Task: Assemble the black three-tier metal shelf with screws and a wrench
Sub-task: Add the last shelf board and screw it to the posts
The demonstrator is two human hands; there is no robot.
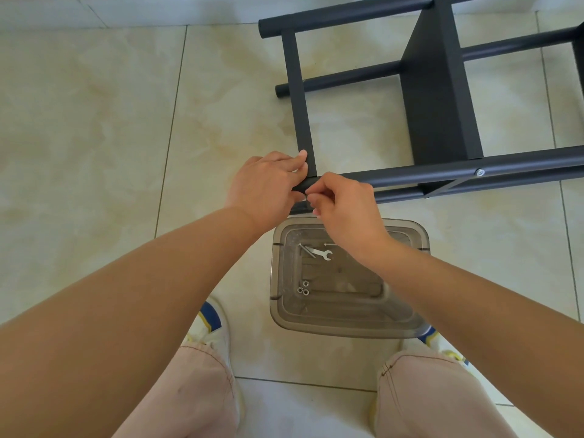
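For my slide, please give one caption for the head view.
Both hands, left hand and right hand, work at the shelf frame corner; wrench lies in the plastic container.

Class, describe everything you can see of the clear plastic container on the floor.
The clear plastic container is a smoky, see-through rectangular tub with rounded corners, standing open and upright on the tiled floor between the person's feet, just before the black shelf frame. Inside lie a small silver wrench, a few loose screws and three nuts. The right hand and forearm pass above it; no contact shows.
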